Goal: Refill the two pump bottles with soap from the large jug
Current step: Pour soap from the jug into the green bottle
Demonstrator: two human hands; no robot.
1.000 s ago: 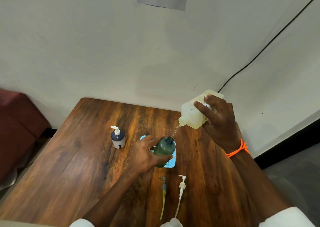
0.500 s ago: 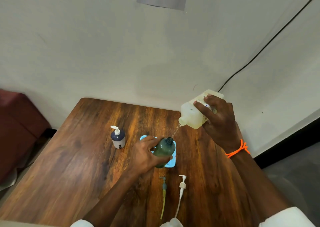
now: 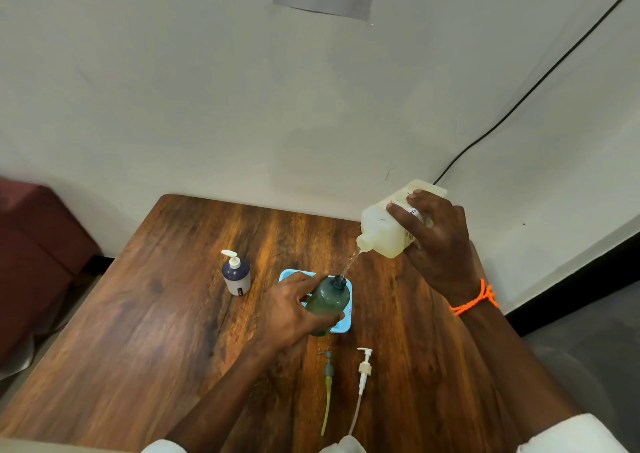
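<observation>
While a thin clear stream of soap [image 3: 349, 265] falls from its spout, a pale translucent jug [image 3: 388, 225] hangs tilted at about two o'clock over a wooden table [image 3: 145, 314], gripped from above by the right hand [image 3: 434, 241], which wears an orange cord bracelet [image 3: 476, 300] at the wrist. The stream lands in the open neck of a green bottle [image 3: 327, 305] near the table's centre. The left hand [image 3: 294, 310] is wrapped around this bottle, steadying it on a small light blue tray [image 3: 346, 326]; whether the bottle sits flat or leans slightly is hard to tell. At nine o'clock from it, well apart, a dark blue pump bottle [image 3: 236, 274] stands upright with its white pump on. At six o'clock, two removed pumps lie side by side: a grey-green pump [image 3: 328, 373] and a white pump [image 3: 364, 369].
</observation>
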